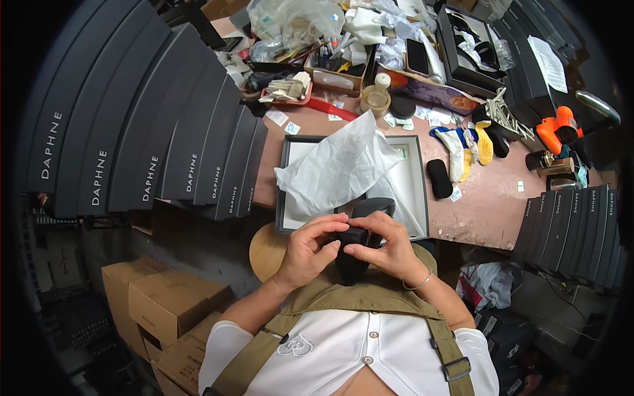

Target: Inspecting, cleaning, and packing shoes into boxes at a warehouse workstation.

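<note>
A black shoe (351,269) is held close in front of my apron, low over the near edge of the table. My left hand (309,249) grips it from the left, fingers and thumb bent round its block-like dark part. From the other side my right hand (389,249) closes on it too, thumb near the left one. Another rounded black part (374,207) shows just beyond my fingers; I cannot tell whether it belongs to the same shoe. Behind the hands lies an open shoe box (424,191), dark outside and white inside, with crumpled white tissue paper (333,165) across it.
Tall stacks of dark shoe boxes (125,125) rise at left, with more boxes (568,231) at right. Clutter fills the table's back: a glue bottle (375,99), a red brush (330,109), cloths (462,150), an orange heat-gun-like tool (560,129). Cardboard cartons (175,297) stand lower left.
</note>
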Demonstrator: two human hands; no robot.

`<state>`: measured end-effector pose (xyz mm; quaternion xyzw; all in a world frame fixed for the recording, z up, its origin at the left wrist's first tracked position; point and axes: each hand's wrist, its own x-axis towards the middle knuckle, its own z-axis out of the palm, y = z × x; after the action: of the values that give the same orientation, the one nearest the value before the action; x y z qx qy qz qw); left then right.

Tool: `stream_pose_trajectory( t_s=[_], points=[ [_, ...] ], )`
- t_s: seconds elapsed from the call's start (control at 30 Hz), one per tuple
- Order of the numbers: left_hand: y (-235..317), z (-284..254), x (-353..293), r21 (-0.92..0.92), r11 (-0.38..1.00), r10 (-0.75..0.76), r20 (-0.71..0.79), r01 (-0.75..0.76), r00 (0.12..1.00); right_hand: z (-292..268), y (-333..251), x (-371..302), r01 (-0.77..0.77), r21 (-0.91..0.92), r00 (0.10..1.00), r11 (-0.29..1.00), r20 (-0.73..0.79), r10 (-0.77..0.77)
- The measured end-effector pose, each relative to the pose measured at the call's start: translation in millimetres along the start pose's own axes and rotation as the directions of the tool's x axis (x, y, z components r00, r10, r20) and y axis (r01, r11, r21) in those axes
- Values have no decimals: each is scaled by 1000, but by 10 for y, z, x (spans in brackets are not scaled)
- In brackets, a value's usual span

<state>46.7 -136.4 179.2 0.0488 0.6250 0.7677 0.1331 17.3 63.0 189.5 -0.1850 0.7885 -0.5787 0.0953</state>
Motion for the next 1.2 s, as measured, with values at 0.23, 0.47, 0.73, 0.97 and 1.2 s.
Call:
stream_pose_trajectory(
  t_s=[0.23, 0.47, 0.73, 0.97, 1.2],
  points=[
    [-97, 21, -99, 7, 1000, -23, -32, 24, 999, 26, -7, -121, -27, -39, 999, 999, 34, 28],
    [-112, 61, -145, 129, 991, 45, -87, -33, 995, 41, -49, -128, -87, -37, 994, 996, 62, 89],
    [-151, 54, -160, 110, 993, 56, -77, -47, 995, 30, 11, -138, -61, -16, 996, 998, 67, 62],
    [-153, 25, -160, 61, 998, 26, -48, -23, 999, 23, -3, -142, -56, -22, 995, 998, 79, 58],
    [-187, 28, -164, 52, 998, 44, -50, -41, 998, 37, 19, -152, -35, -37, 996, 999, 85, 38]
  ],
)
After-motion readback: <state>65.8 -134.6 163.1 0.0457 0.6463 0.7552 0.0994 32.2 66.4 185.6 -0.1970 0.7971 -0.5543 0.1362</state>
